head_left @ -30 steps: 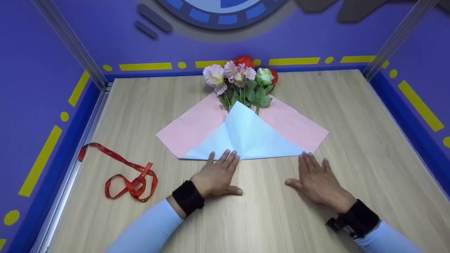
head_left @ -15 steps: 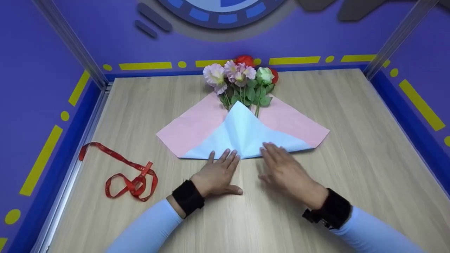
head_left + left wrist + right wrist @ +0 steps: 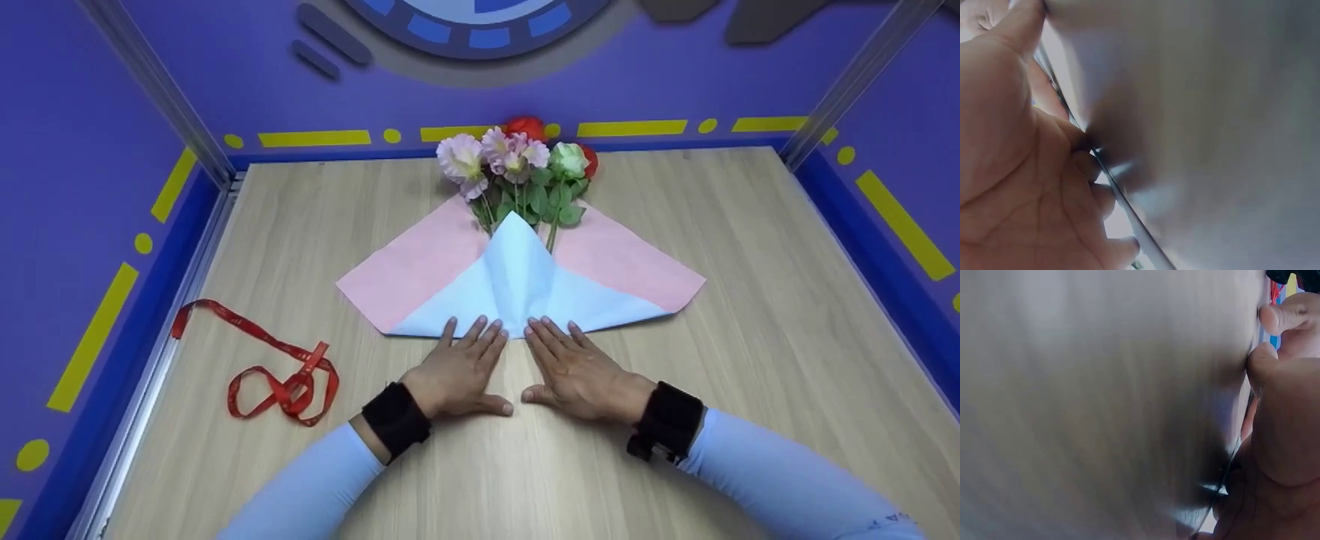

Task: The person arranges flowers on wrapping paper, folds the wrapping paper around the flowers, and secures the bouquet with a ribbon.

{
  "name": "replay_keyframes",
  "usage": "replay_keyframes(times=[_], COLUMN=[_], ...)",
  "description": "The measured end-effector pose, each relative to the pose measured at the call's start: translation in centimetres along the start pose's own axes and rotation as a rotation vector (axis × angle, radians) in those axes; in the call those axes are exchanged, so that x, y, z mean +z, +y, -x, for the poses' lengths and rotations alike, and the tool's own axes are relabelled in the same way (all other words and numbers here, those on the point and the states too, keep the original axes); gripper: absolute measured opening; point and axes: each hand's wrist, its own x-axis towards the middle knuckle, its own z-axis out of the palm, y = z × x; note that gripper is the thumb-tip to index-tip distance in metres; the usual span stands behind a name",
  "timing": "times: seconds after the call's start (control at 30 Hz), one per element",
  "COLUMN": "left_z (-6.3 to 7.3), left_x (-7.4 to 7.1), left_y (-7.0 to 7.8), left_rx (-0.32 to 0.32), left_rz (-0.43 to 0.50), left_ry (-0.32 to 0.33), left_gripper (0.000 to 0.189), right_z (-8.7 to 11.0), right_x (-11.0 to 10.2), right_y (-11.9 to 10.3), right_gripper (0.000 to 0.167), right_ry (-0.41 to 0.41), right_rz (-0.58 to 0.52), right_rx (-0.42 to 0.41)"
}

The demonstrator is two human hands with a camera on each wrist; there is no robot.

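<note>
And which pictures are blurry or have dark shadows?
Head view: mostly sharp, like the flowers and blue paper; left wrist view: blurry tabletop, dark shadow and pale shiny patches beside the left hand; right wrist view: blurry tabletop too, with a dark shadow beside the right hand.

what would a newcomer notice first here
Probably the flowers, pink, red and pale green, far across the table. Next, pink and light-blue wrapping paper folded over their stems, left hand and right hand on its near edge, and a looped red ribbon to the left.
</note>
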Motion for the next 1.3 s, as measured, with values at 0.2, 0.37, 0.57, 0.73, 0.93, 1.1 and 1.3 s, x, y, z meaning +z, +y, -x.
replay_keyframes(times=[0.2, 0.37, 0.57, 0.73, 0.93, 1.1, 1.3], left_z=[2.8, 5.8, 8.3, 8.8, 8.5, 8.5, 8.6], left_x=[0.9, 1.5, 1.3, 0.9, 0.6, 0.6, 0.6], left_y=[-1.5, -3.5, -5.1, -5.3, -5.1, -5.1, -5.2], left_rx=[-0.054, -0.141, -0.289, -0.336, -0.340, -0.337, -0.334], left_rz=[0.113, 0.221, 0.283, 0.300, 0.296, 0.294, 0.294], left_ry=[0.024, 0.067, 0.075, 0.079, 0.073, 0.069, 0.070], left_gripper=[0.111, 0.108, 0.102, 0.098, 0.098, 0.098, 0.099], right_z=[0.0, -0.1, -0.1, 0.1, 1.3, 3.1, 6.1], right_x=[0.1, 0.1, -0.1, 0.0, 0.3, 0.6, 0.9], right_y=[-0.1, -0.2, -0.1, 0.1, 0.9, 2.2, 4.1], right_gripper=[0.099, 0.099, 0.099, 0.098, 0.096, 0.096, 0.097], right_ry=[-0.020, -0.027, -0.021, -0.009, 0.032, 0.083, 0.135], right_rz=[-0.029, -0.035, -0.059, -0.053, -0.054, -0.044, -0.037], right_rx=[0.014, 0.015, 0.003, -0.001, -0.005, 0.040, 0.156])
